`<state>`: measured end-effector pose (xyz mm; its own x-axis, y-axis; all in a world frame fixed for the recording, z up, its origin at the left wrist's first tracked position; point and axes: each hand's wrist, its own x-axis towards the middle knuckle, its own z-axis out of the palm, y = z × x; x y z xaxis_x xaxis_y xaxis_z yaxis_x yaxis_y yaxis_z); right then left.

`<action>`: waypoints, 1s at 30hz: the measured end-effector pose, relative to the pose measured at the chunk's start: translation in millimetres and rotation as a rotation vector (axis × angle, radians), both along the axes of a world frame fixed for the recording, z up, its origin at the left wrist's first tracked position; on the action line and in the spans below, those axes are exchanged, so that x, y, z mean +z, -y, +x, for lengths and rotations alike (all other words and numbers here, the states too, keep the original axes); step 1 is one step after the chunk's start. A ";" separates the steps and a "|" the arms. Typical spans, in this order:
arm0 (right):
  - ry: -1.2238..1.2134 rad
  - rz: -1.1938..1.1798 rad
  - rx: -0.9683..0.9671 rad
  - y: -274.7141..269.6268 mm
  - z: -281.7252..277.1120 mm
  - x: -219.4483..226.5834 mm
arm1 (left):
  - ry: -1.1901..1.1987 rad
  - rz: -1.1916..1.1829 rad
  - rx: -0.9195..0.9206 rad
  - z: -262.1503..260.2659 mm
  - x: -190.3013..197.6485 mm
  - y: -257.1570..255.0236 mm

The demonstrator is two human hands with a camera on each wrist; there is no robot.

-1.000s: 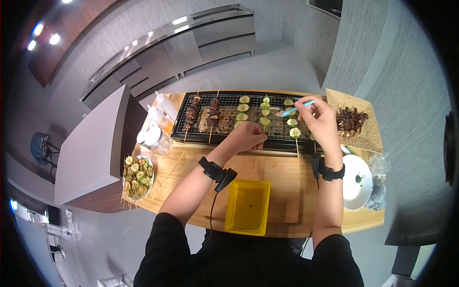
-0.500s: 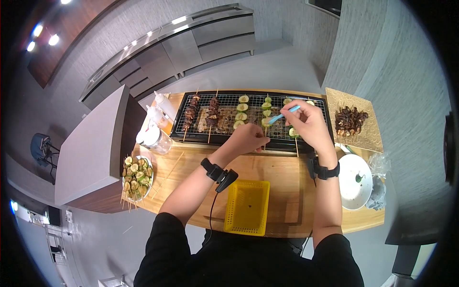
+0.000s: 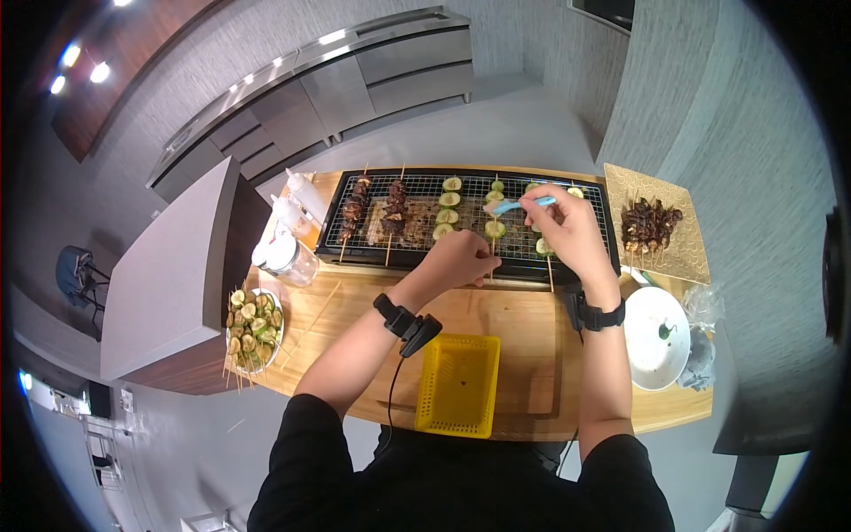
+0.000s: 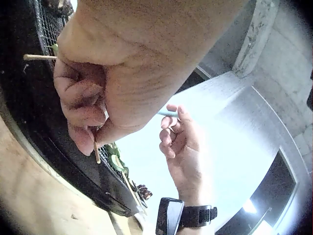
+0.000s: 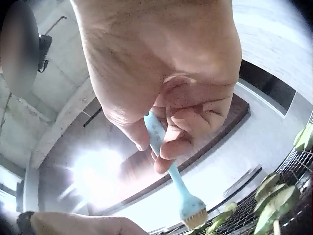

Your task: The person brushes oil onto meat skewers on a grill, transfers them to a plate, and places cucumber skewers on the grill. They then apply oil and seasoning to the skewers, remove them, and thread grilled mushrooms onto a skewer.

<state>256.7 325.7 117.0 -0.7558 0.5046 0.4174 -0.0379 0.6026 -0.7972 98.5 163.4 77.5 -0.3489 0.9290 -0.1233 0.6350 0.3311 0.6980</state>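
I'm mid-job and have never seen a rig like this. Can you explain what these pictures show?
There is no machine, just a person's two bare hands: the left grip and the right grip. The wide picture comes from a camera on the head, looking down; the two close ones come from the wrist cameras.

On the wooden table stands a grill, with two dark skewers toward the left and green skewers further right. Nearer the person is a yellow basket; off to the left is a white plate of more skewers, and to the right a white bowl.

The left grip pinches the stick of one green skewer. The right grip holds a blue brush, its bristles at that skewer's slices.
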 end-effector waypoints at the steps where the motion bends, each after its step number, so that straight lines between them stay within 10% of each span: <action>1: 0.033 0.024 0.005 -0.5 0.5 0.6 | -0.002 -0.001 0.001 0.1 0.2 0.2; 30: -0.028 0.170 -0.202 -12.6 -16.1 -30.3 | -0.016 -0.015 0.008 3.8 2.1 -0.4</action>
